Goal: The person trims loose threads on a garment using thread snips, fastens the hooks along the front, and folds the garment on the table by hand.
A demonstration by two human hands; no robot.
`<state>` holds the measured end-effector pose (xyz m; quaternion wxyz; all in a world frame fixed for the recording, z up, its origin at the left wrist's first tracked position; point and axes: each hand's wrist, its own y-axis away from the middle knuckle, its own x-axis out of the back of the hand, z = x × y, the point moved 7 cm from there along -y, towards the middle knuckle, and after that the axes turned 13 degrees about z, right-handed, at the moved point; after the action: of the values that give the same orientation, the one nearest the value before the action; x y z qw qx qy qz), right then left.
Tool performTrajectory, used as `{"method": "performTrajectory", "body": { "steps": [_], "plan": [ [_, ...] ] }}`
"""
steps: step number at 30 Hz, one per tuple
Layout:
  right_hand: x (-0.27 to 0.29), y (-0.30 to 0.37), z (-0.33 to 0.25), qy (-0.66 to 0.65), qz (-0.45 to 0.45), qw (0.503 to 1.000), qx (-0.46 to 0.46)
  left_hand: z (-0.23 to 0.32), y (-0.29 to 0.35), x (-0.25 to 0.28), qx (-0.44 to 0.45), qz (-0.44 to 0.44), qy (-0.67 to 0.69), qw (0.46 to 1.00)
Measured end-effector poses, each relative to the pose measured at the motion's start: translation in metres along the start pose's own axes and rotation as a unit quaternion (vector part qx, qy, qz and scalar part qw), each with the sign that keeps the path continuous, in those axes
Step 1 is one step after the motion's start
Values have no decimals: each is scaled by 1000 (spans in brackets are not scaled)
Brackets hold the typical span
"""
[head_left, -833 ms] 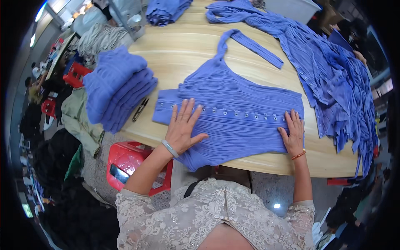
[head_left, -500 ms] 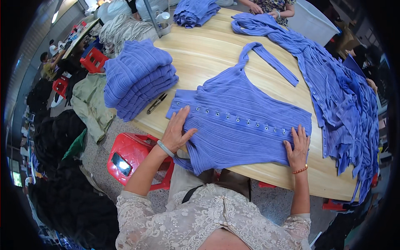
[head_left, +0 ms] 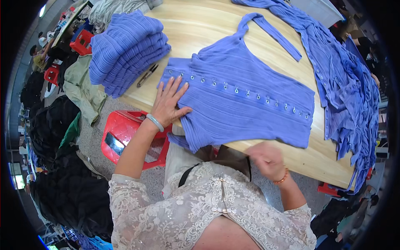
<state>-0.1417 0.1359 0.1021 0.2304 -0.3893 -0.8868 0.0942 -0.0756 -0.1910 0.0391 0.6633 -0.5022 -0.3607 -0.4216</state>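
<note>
A blue ribbed halter top (head_left: 246,114) lies spread out on the wooden table (head_left: 196,21), a row of metal fasteners running across it and one long strap stretching toward the far right. My left hand (head_left: 168,103) rests flat on the top's left end, fingers spread just below the fasteners. Smeared by motion, my right hand (head_left: 267,160) is off the cloth, by the table's near edge; its fingers cannot be made out. Small dark thread snips (head_left: 147,75) lie on the table between the halter top and a folded stack of blue garments (head_left: 125,52).
Along the table's right side, a long heap of loose blue garments (head_left: 337,83) hangs over the edge. A red plastic stool (head_left: 109,127) with a phone (head_left: 114,143) on it stands at the lower left. Dark cloth heaps (head_left: 66,191) cover the floor farther left.
My right hand has lifted off the halter top's right end and come back toward my body. My left hand stays on the left end. The whole view has shifted, so the table sits higher.
</note>
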Motion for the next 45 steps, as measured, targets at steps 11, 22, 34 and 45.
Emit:
{"method": "performTrajectory", "body": {
  "steps": [11,22,34,45],
  "plan": [
    [-218,27,88,-146,-207,951,-180,-5,1,-7,-6,3,26,1000],
    [-87,46,24,-223,-167,890,-361,-2,-6,-7,-15,-3,22,1000],
    [31,107,21,-105,-171,889,-412,6,-3,-1,-41,-38,-40,998],
    [96,113,-53,-141,-89,931,-324,4,-1,-8,-43,-39,-44,997]
  ]
}}
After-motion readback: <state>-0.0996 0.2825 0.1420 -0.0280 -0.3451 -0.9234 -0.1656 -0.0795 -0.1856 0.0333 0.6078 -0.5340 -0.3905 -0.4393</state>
